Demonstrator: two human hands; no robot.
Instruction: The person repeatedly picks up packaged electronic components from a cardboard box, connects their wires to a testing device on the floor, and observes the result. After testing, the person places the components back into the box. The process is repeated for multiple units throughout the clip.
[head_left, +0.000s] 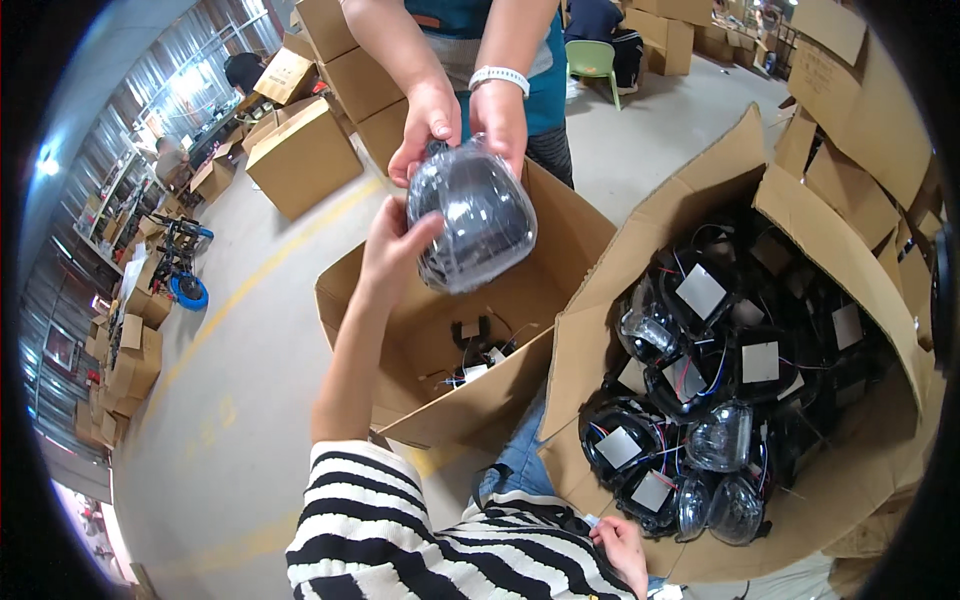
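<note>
Black dome-shaped lamp housing wrapped in clear plastic film is seen in the head view, held in the air above the smaller open brown cardboard box; it is gripped from its left side by the person's left hand, whose fingers are curled onto the film with the thumb pressed against the front; its upper edge is clasped by two hands of a co-worker standing behind that smaller box, a white wristband being worn on one of those wrists. Inside the smaller box, low down at the bottom, a few black parts with white tags and thin wires are seen. To the right of the smaller box, touching it, a large open brown cardboard box is tilted toward the person and is filled with many black lamp housings with clear lenses, white square labels and coloured wires. The person's right hand is rested at the lower front edge of the large box, in front of the smaller box and to its right; whether its fingers are closed on anything cannot be told; a black-and-white striped sleeve is worn on the left arm. Behind the smaller box, well apart, a stack of closed brown cartons is stood on the grey concrete floor.
</note>
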